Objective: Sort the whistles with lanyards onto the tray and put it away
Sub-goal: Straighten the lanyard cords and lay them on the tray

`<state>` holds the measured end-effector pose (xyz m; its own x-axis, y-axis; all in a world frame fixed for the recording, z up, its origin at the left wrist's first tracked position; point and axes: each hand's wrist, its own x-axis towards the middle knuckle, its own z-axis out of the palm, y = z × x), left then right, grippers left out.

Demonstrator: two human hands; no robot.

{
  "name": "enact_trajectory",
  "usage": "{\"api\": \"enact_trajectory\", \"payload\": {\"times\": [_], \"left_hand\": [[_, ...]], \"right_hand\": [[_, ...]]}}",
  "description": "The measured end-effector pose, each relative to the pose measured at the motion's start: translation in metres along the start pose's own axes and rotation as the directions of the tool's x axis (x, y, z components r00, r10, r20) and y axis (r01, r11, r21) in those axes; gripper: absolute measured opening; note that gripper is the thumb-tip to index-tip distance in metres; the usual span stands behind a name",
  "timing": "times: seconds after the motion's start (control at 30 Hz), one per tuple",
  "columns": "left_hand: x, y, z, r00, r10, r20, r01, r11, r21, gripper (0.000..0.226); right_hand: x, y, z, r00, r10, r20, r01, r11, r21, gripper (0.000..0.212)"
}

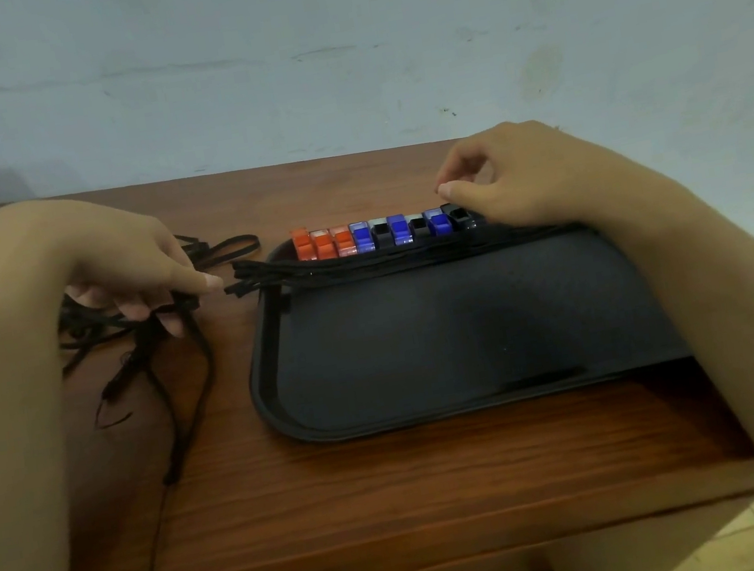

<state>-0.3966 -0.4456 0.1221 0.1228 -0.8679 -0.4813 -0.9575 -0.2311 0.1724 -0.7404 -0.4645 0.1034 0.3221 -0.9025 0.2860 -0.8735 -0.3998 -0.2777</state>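
- The whistles [381, 233] are small hard plastic pieces, light I judge, and likely to skid or tip on the smooth tray [449, 348]; they stand in a tight row along the tray's 12 o'clock edge, orange at the 9 o'clock end, then blue and black
- The lanyards [361, 263] are soft limp black cords that will tangle and drag a whistle if pulled; a bundle lies straight across the tray just below the row, ends poking over the rim toward 9 o'clock
- More cords [139, 352] lie loose on the table [397, 489] at 9 o'clock of the tray, one trailing off the near edge
- Best hold, I think: pinch each whistle by its body, and gather cords near their ends
- My left hand [131, 274] has its fingers curled into the loose cords, gripping several strands
- My right hand [507, 185] hovers at the row's 3 o'clock end, fingers loosely curled, thumb by the last black whistle; whether it touches I cannot tell
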Motion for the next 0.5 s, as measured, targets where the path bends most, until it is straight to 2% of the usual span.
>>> {"api": "enact_trajectory", "payload": {"times": [0.2, 0.33, 0.5], "left_hand": [[0.0030, -0.0033, -0.0018, 0.997, 0.034, -0.066, -0.032, 0.999, 0.037, 0.053], [0.0044, -0.0037, -0.0032, 0.954, 0.146, -0.260, -0.148, 0.989, 0.011, 0.047], [-0.0052, -0.0065, -0.0006, 0.885, 0.220, -0.411, -0.246, 0.969, -0.010, 0.042]], "right_hand": [[-0.0001, 0.0005, 0.0009, 1.000, -0.011, -0.005, 0.011, 1.000, -0.018, 0.020], [-0.0001, -0.0001, 0.0013, 1.000, -0.009, 0.005, 0.009, 1.000, -0.018, 0.019], [-0.0020, -0.0020, 0.0022, 1.000, -0.019, 0.003, 0.019, 1.000, -0.004, 0.016]]}}
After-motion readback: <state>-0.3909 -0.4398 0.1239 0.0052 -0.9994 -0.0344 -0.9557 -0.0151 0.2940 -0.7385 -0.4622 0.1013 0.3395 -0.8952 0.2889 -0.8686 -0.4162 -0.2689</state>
